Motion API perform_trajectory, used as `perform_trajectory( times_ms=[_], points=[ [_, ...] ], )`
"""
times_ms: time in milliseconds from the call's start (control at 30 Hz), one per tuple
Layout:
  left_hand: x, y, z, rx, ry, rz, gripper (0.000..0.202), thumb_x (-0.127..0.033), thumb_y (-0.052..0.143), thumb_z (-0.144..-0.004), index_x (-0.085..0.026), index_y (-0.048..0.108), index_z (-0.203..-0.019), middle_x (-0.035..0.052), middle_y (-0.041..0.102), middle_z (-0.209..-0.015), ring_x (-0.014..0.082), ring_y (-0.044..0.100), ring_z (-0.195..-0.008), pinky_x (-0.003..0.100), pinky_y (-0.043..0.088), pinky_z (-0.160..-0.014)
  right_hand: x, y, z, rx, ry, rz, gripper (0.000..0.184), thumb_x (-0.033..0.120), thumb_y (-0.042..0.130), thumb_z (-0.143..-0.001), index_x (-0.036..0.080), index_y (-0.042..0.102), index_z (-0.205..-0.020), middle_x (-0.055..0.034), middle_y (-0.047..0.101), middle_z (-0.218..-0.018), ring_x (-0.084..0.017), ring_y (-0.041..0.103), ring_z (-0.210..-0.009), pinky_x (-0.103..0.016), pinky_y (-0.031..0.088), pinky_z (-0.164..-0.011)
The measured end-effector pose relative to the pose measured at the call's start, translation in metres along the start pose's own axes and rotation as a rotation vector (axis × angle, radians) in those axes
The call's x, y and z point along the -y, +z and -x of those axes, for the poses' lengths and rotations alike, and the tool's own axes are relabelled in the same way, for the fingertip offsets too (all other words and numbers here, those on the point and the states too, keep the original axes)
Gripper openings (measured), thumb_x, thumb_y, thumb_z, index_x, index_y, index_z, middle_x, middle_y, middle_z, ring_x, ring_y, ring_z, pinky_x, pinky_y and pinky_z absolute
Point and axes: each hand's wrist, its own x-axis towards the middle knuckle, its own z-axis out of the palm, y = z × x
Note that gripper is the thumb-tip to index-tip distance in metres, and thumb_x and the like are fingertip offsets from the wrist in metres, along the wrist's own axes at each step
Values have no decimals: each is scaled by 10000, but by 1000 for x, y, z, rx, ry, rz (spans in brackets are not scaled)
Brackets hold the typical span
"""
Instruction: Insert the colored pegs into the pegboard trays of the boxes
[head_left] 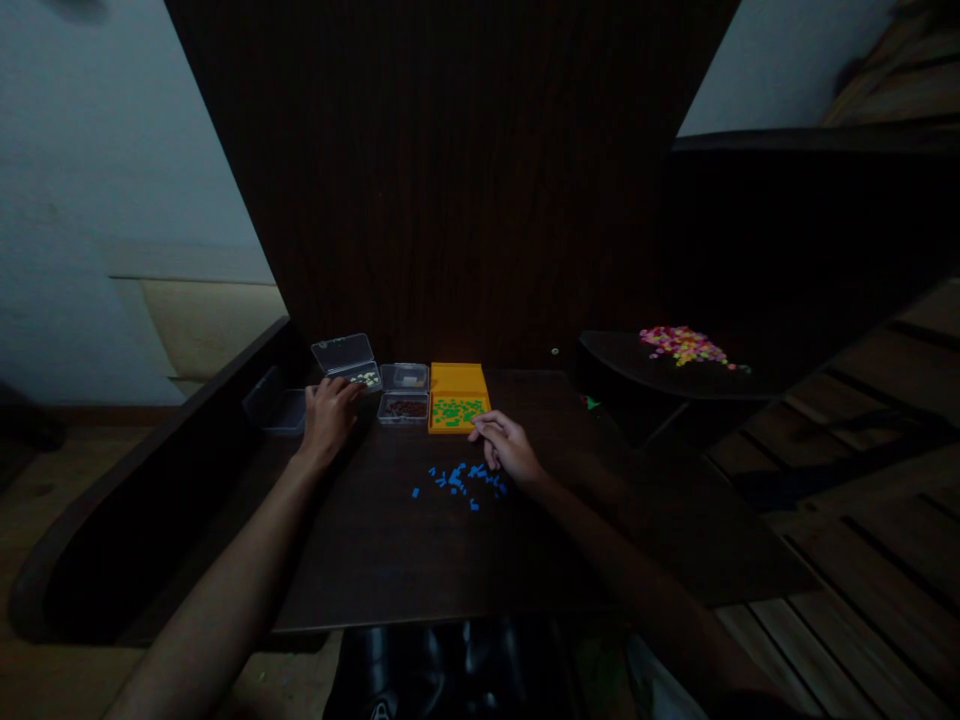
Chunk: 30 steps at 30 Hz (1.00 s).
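My left hand (330, 408) reaches over the front of a clear plastic box (346, 352) with a raised lid and pale pieces (365, 380) inside. Its fingers are loosely bent and apart, at the box's near edge. At the lower right corner of the yellow box (457, 376), which holds green pieces (459, 409), is my right hand (511, 450). Thumb and forefinger there are drawn together; anything between them is too small to make out. Loose blue pieces (456, 478) lie scattered on the dark tabletop (390, 560) just below and left of that hand.
Between the left box and the yellow one stands a clear box (403, 408) with dark brown pieces. Another open clear box (285, 412) is beside the left side panel (150, 510). Pink and yellow pieces (684, 345) are heaped on a side shelf (615, 350) at right.
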Motion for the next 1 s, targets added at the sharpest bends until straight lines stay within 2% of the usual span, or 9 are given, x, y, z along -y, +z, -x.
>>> perform_trajectory(
  times_ms=[233, 500, 700, 833, 1000],
  points=[
    [9, 12, -4, 78, -25, -62, 388, -99, 449, -758, -200, 665, -1065, 135, 645, -1029, 325, 522, -1017, 461, 394, -834, 1, -1, -1, 3, -7, 7, 287, 446, 605, -742, 178, 574, -841, 19, 649, -693, -30, 416, -291, -155, 263, -271],
    [15, 24, -7, 97, -12, -30, 358, -150, 436, -788, -194, 714, -1010, 142, 672, -1036, 331, 530, -989, 467, 389, -830, 1, -2, -1, -10, -17, 36, 269, 433, 600, -747, 181, 578, -836, 20, 637, -694, -30, 413, -302, -159, 263, -277],
    [16, 26, -8, 92, -3, -8, 428, -115, 442, -750, -188, 705, -1079, 143, 668, -1069, 332, 540, -995, 454, 412, -836, 1, -2, 0, -22, -29, 65, 257, 421, 593, -746, 178, 581, -829, 23, 632, -685, -34, 415, -301, -165, 261, -285],
    [18, 29, -10, 118, -9, 57, 476, -134, 408, -799, -127, 629, -1220, 173, 638, -1134, 330, 540, -1026, 446, 428, -876, 1, 0, 1, -18, -40, 56, 254, 412, 592, -740, 175, 583, -831, 27, 629, -678, -30, 407, -298, -166, 263, -292],
    [17, 19, -6, 2, -79, 24, 496, -174, 441, -815, -108, 535, -1298, 184, 567, -1241, 341, 493, -1136, 458, 400, -960, 1, -2, 0, -12, -60, 65, 245, 398, 597, -737, 176, 581, -839, 29, 626, -681, -32, 405, -306, -169, 269, -296]
  ],
)
